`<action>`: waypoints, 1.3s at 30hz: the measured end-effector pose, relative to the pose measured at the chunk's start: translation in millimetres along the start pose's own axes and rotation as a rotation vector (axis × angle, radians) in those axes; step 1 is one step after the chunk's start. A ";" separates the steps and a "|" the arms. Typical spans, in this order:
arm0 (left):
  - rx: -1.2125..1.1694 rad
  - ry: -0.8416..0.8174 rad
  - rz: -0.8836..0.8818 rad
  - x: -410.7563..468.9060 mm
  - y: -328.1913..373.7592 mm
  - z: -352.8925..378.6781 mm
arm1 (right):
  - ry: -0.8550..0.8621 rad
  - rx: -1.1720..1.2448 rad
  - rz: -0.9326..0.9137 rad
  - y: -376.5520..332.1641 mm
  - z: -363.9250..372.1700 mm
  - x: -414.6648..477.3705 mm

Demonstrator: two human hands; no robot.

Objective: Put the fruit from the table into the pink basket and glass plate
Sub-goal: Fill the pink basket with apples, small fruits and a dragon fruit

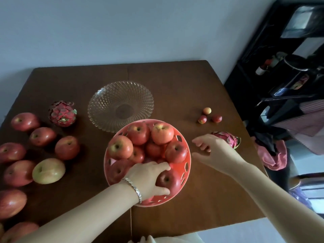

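Observation:
The pink basket (187,165) stands in the middle of the brown table (184,85), holding several red apples. My left hand (149,178), with a silver bracelet, is inside it, its fingers wrapped on a dark red apple (169,181) at the near rim. My right hand (213,151) hovers open just right of the basket, in front of a dragon fruit (228,138). The glass plate (121,104) sits empty behind the basket. Several apples, one of them a yellow-green apple (48,171), lie at the left, with a second dragon fruit (62,114) behind them.
Three small red fruits (209,116) lie at the right rear of the table. A dark shelf (280,67) with clutter and pink cloth (275,155) stands beyond the table's right edge. A pale wall runs behind.

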State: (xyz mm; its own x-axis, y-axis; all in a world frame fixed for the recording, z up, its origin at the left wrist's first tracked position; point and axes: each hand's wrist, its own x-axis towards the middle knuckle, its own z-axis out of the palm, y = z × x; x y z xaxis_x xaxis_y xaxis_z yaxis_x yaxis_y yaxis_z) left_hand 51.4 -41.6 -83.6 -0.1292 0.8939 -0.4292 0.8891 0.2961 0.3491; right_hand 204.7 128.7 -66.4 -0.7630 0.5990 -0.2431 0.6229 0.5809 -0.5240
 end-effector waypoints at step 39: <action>-0.180 0.370 -0.315 -37.2 -73.0 -12.2 | -0.234 -0.412 -0.213 -109.8 74.6 42.1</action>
State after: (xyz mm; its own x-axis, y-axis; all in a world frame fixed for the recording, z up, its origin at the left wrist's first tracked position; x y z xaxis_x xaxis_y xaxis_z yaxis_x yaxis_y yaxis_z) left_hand -14.0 -92.4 -82.9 -0.5542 0.8016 -0.2244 0.6964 0.5941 0.4025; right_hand 91.4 49.0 -80.0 -0.8689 0.3323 -0.3668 0.4304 0.8733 -0.2282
